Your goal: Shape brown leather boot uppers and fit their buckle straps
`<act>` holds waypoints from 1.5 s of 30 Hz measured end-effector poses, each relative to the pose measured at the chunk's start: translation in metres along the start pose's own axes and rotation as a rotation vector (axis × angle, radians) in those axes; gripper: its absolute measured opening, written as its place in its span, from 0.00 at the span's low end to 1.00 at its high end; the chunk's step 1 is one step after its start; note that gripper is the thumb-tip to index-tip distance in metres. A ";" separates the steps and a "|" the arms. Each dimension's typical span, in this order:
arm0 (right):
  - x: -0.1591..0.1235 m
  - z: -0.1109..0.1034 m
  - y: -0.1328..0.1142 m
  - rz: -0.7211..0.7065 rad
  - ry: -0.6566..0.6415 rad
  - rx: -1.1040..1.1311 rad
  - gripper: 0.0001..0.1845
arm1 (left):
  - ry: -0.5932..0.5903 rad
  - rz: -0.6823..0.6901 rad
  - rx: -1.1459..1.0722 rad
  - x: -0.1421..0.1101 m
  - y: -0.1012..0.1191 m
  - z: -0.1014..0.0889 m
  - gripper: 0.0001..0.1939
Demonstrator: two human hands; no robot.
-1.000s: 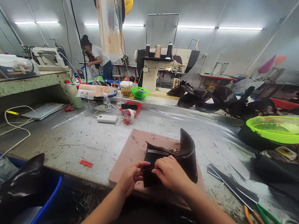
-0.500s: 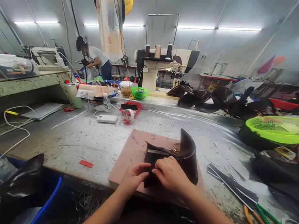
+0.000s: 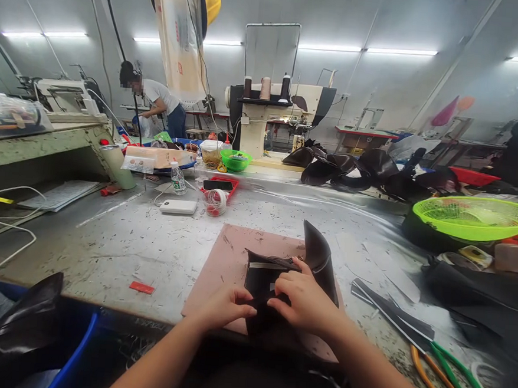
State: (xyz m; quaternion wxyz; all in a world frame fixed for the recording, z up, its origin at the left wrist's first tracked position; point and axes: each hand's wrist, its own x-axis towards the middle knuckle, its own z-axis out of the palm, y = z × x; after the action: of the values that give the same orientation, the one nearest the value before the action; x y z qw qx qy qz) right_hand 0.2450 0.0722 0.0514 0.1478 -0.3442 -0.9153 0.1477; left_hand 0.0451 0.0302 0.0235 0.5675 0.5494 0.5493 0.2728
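A dark leather piece (image 3: pixel 319 254) lies folded on a pinkish board (image 3: pixel 219 262), its right flap curling upright. A pale strip runs along the upper edge of its nearer panel. My left hand (image 3: pixel 227 307) pinches the panel's lower left side between thumb and fingers. From the right, my right hand (image 3: pixel 300 297) grips the same panel, thumb and curled fingers close together and one finger reaching to the top edge. A small light patch shows by the right fingertips; what it is I cannot make out.
Scissors with orange and green handles (image 3: pixel 439 378) lie at right beside dark strips (image 3: pixel 393 310). A green basket (image 3: pixel 474 218) stands behind them. A red strip (image 3: pixel 142 287), a white power bank (image 3: pixel 178 207) and a bottle (image 3: pixel 178 179) are at left. A sewing machine (image 3: pixel 264 123) stands behind.
My right hand has shifted on the leather, one finger now stretched up to its top edge. My left hand has moved slightly apart from it. The view has turned a little right.
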 end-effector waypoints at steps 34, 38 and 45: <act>-0.031 -0.028 0.026 -0.039 0.023 -0.098 0.09 | -0.507 0.088 -0.174 0.051 0.022 0.035 0.19; -0.038 -0.023 0.028 -0.074 0.164 -0.152 0.07 | -0.340 0.147 -0.056 0.069 0.020 0.051 0.10; -0.076 -0.018 0.055 0.426 0.631 0.219 0.13 | -0.294 0.064 -0.143 0.073 0.019 0.068 0.13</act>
State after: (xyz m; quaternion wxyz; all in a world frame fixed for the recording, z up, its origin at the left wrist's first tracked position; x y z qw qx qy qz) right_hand 0.3386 0.0637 0.0349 0.4238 -0.5371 -0.7118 0.1586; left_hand 0.1313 0.0799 0.0030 0.6704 0.5588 0.4218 0.2458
